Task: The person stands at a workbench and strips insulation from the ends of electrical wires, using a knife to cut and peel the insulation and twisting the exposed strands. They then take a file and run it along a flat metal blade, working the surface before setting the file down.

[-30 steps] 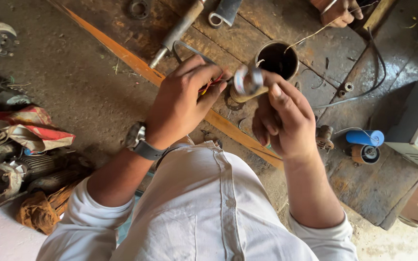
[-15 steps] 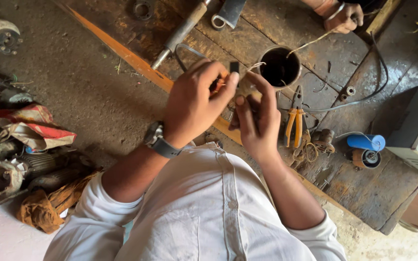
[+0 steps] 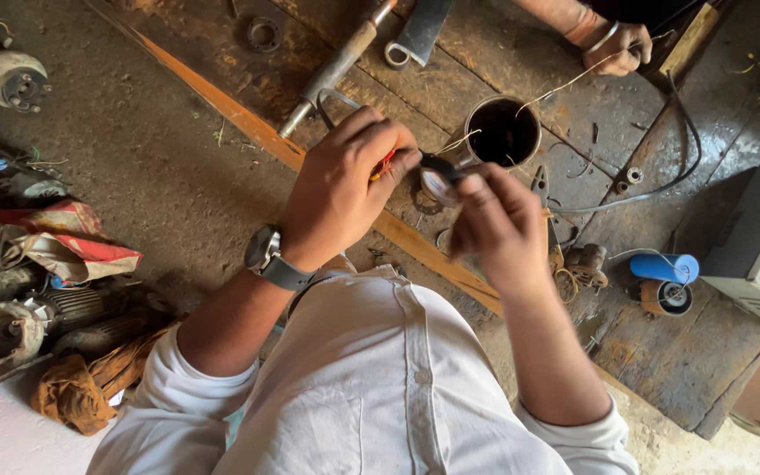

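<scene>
**Q:** Left hand (image 3: 345,189) first: how did it stand?

**A:** It was curled nearly closed, knuckles up. A red-handled tool (image 3: 382,164) showed only as a sliver between the fingers, and its working end was hidden, so I could not tell what kind of tool it was.

**Q:** And the right hand (image 3: 496,227)?

**A:** It was pinched around a small round part (image 3: 439,185), dark at the rim with a pale face turned up. Both hands met at that part, above the edge of the wooden bench (image 3: 705,369) and just beside the dark metal cylinder (image 3: 503,132) standing on it.

**Q:** What stage did the work look to be at?

**A:** Mid-operation, I judged. The tool tip seemed set against the round part, which was held clear of the bench and not resting on anything.

**Q:** Was anything else in play?

**A:** A thin wire (image 3: 565,85) ran from the cylinder's mouth to a co-worker's hand (image 3: 619,44) at the far edge of the bench. Pliers (image 3: 542,189) lay near the right hand, and a blue spool (image 3: 667,267) sat well apart.

**Q:** What would a further move have called for?

**A:** In my view, a firm pinch from the right hand so the part would not twist. It would also have needed small, controlled pressure from the tool, kept clear of the wire.
</scene>
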`<state>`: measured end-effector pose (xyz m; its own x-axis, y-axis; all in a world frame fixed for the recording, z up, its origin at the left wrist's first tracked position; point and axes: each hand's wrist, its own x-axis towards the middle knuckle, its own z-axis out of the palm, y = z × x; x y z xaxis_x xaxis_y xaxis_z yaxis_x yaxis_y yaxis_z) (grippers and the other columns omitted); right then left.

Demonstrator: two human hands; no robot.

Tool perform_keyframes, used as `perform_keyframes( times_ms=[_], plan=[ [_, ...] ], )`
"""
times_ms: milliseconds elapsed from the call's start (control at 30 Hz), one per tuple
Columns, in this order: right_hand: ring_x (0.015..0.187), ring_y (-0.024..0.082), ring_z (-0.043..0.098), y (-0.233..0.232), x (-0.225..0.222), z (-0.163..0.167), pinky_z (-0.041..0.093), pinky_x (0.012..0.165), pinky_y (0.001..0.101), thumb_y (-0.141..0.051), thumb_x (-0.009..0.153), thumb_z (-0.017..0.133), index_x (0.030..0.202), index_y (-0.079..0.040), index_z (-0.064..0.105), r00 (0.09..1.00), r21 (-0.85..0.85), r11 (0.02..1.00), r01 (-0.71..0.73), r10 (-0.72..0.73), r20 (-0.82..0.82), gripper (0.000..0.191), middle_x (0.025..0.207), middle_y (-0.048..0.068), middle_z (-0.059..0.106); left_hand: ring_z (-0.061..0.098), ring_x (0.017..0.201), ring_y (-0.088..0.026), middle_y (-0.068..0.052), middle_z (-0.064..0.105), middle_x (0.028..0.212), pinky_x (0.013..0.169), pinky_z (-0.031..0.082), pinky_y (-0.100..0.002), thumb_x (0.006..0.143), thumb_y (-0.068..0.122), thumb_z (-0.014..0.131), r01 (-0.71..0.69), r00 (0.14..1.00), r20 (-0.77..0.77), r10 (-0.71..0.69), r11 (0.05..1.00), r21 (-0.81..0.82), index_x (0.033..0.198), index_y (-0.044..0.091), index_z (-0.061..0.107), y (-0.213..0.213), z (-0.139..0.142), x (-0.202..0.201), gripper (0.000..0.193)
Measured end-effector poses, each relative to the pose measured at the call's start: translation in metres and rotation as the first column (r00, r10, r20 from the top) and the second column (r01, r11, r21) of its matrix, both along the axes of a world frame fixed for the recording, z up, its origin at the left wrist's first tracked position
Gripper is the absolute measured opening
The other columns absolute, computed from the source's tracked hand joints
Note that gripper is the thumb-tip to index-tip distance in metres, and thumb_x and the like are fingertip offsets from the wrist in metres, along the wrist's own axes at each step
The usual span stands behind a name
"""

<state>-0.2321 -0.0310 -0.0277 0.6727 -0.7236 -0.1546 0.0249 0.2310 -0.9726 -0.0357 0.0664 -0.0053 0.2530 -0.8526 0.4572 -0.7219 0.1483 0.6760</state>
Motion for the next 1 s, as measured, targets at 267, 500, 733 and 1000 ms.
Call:
perform_keyframes(
  times_ms=[267, 500, 733, 1000],
  plan=[
    [0.043, 0.009, 0.050, -0.009, 0.015, 0.034, 0.044, 0.043, 0.0270, -0.017, 0.108, 0.050, 0.154, 0.004, 0.048, 0.960, 0.242, 0.960, -0.142, 0.074, 0.269, 0.050, 0.061, -0.003, 0.049, 0.063, 0.103, -0.030, -0.010, 0.059, 0.111, 0.087, 0.054, -0.042, 0.084, 0.006, 0.078, -0.030, 0.982, 0.185, 0.040, 0.998, -0.053, 0.110, 0.007, 0.065, 0.009, 0.014, -0.005, 0.029],
    [0.060, 0.009, 0.063, 0.018, 0.019, 0.029, 0.052, 0.056, 0.0232, -0.008, 0.110, 0.048, 0.155, 0.001, 0.039, 0.994, -0.437, 0.899, 0.015, -0.061, -0.092, 0.046, 0.075, 0.002, 0.061, 0.062, 0.111, -0.031, -0.011, 0.061, 0.136, 0.091, 0.054, -0.041, 0.081, 0.002, 0.076, 0.019, 0.968, 0.252, 0.001, 0.997, -0.078, 0.099, 0.006, 0.058, 0.006, 0.020, -0.009, 0.026],
    [0.071, 0.010, 0.068, 0.027, 0.004, -0.009, 0.058, 0.066, 0.0238, -0.011, 0.110, 0.050, 0.152, -0.002, 0.038, 0.979, -0.446, 0.887, -0.117, 0.028, -0.201, 0.044, 0.084, 0.005, 0.068, 0.062, 0.098, -0.030, -0.010, 0.066, 0.098, 0.085, 0.053, -0.041, 0.097, 0.006, 0.071, 0.038, 0.974, 0.224, -0.022, 0.997, -0.066, 0.104, 0.003, 0.059, 0.002, 0.011, -0.008, 0.014],
    [0.108, 0.017, 0.069, 0.024, 0.007, -0.017, 0.057, 0.089, 0.0340, -0.021, 0.112, 0.050, 0.139, -0.001, 0.048, 0.987, 0.048, 0.992, -0.119, 0.113, 0.113, 0.033, 0.124, 0.009, 0.065, 0.066, 0.095, -0.030, -0.012, 0.063, 0.102, 0.081, 0.055, -0.040, 0.099, 0.007, 0.069, 0.043, 0.969, 0.246, -0.027, 0.997, -0.059, 0.102, 0.007, 0.056, 0.004, 0.019, -0.007, 0.013]
  ],
)
